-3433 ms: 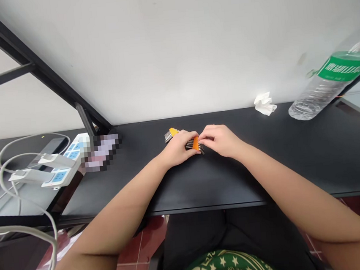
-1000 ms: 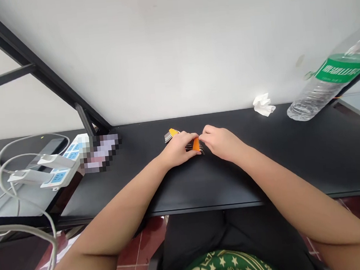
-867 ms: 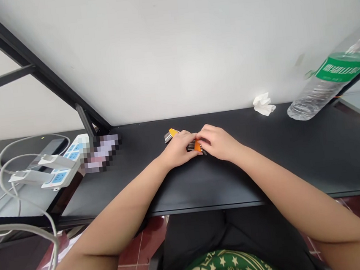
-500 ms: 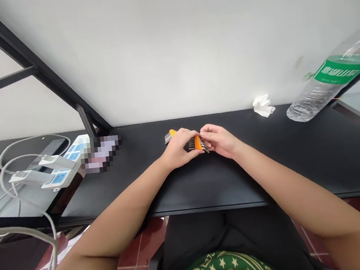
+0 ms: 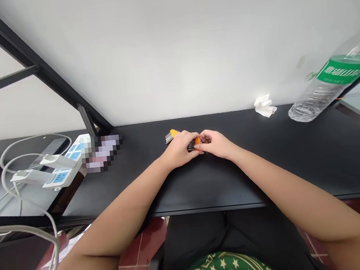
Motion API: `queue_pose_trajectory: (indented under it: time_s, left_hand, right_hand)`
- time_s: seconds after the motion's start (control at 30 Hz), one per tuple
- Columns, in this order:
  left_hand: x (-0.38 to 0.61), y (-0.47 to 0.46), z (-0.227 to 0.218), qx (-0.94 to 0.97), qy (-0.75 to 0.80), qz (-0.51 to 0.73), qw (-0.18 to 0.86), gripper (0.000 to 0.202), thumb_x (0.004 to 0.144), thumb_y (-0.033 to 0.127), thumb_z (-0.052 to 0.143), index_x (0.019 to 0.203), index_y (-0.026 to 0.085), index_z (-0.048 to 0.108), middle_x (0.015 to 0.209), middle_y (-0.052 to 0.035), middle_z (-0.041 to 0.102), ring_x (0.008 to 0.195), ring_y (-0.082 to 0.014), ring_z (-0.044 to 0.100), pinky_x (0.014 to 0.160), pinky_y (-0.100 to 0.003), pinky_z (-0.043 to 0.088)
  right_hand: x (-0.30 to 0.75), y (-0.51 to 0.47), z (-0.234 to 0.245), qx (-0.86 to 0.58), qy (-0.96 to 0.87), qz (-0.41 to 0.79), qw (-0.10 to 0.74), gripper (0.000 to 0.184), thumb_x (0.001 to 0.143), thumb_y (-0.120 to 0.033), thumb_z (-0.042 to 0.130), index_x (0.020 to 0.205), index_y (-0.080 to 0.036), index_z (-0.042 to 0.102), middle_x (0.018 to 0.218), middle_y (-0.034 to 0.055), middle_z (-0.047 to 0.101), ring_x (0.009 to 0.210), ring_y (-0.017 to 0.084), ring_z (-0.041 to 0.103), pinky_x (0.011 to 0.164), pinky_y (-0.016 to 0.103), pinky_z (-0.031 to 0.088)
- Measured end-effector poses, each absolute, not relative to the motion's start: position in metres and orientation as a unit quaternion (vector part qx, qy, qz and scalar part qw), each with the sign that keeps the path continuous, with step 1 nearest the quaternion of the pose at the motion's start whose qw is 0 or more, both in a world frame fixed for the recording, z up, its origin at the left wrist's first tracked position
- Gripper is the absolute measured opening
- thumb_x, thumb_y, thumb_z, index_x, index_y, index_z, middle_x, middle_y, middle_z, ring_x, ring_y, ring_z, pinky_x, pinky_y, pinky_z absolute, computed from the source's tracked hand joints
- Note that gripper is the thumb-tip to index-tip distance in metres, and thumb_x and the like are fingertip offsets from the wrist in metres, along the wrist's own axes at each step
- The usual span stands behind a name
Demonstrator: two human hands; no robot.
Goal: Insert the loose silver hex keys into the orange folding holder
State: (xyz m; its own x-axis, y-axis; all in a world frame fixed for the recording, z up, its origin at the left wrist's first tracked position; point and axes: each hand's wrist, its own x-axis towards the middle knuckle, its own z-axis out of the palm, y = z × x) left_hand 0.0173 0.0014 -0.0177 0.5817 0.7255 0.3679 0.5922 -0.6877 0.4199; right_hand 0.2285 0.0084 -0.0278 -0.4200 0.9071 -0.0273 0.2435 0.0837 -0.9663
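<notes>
Between my hands is an orange hex key holder (image 5: 197, 141), with dark metal keys in a row sticking out of it. My left hand (image 5: 179, 150) is closed round its left side, thumb in front and fingers behind. From the right, my right hand (image 5: 218, 145) grips the same holder, its thumb pressed over the front and its fingers curled; the holder's right end is mostly covered. Just behind my left hand lies a yellow holder (image 5: 174, 133) with a row of silver keys, partly hidden by the knuckles.
On the black table (image 5: 185, 189) stand a crumpled white tissue (image 5: 264, 106) and a large clear bottle (image 5: 316, 92) with a green label, toward the right. A power strip (image 5: 71, 162) with white plugs and cables lies left, beside a pixelated item (image 5: 103, 153). A pale wall (image 5: 175, 50) rises behind.
My right hand has shifted slightly left, and its thumb now lies across the front of the orange holder. The keys on the right, visible before, are now mostly covered.
</notes>
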Motion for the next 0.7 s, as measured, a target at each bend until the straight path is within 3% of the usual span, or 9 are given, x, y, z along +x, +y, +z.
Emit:
queue_pose_trajectory:
  time_s: [0.23, 0.43, 0.53, 0.7]
  left_hand:
    - [0.02, 0.002, -0.019, 0.902, 0.358, 0.22, 0.097, 0.045, 0.089, 0.03, 0.077, 0.129, 0.022, 0.059, 0.116, -0.0081, 0.071, 0.109, -0.0274, 0.062, 0.099, -0.044, 0.051]
    - [0.006, 0.012, -0.018, 0.873, 0.4, 0.272, 0.064, 0.048, 0.09, 0.036, 0.072, 0.134, 0.021, 0.059, 0.138, -0.0104, 0.064, 0.128, -0.0295, 0.058, 0.112, -0.046, 0.047]
    - [-0.014, 0.027, -0.019, 0.79, 0.534, 0.299, 0.04, 0.041, 0.09, 0.037, 0.069, 0.127, 0.021, 0.064, 0.136, -0.0098, 0.066, 0.128, -0.0304, 0.058, 0.113, -0.046, 0.047]
    - [-0.038, 0.044, -0.017, 0.682, 0.694, 0.222, 0.059, 0.061, 0.089, 0.054, 0.066, 0.141, 0.022, 0.059, 0.147, -0.0126, 0.059, 0.14, -0.0352, 0.048, 0.114, -0.048, 0.045]
  right_hand:
    - [0.224, 0.008, -0.024, -0.499, -0.695, 0.427, 0.292, 0.013, 0.074, -0.028, 0.07, 0.082, -0.021, 0.061, 0.079, -0.0032, 0.064, 0.07, 0.015, 0.056, 0.064, 0.028, 0.042]
    - [0.237, 0.022, -0.026, -0.53, -0.701, 0.369, 0.301, 0.009, 0.079, -0.029, 0.067, 0.081, -0.022, 0.061, 0.077, -0.0023, 0.065, 0.071, 0.016, 0.058, 0.066, 0.029, 0.044]
    - [0.253, 0.036, -0.029, -0.571, -0.693, 0.337, 0.285, 0.011, 0.083, -0.032, 0.067, 0.088, -0.022, 0.067, 0.088, 0.0017, 0.071, 0.079, 0.018, 0.064, 0.071, 0.03, 0.048]
    - [0.277, 0.054, -0.035, -0.634, -0.688, 0.213, 0.283, 0.031, 0.088, -0.038, 0.068, 0.114, -0.021, 0.069, 0.125, 0.0107, 0.064, 0.112, 0.027, 0.061, 0.092, 0.039, 0.051]
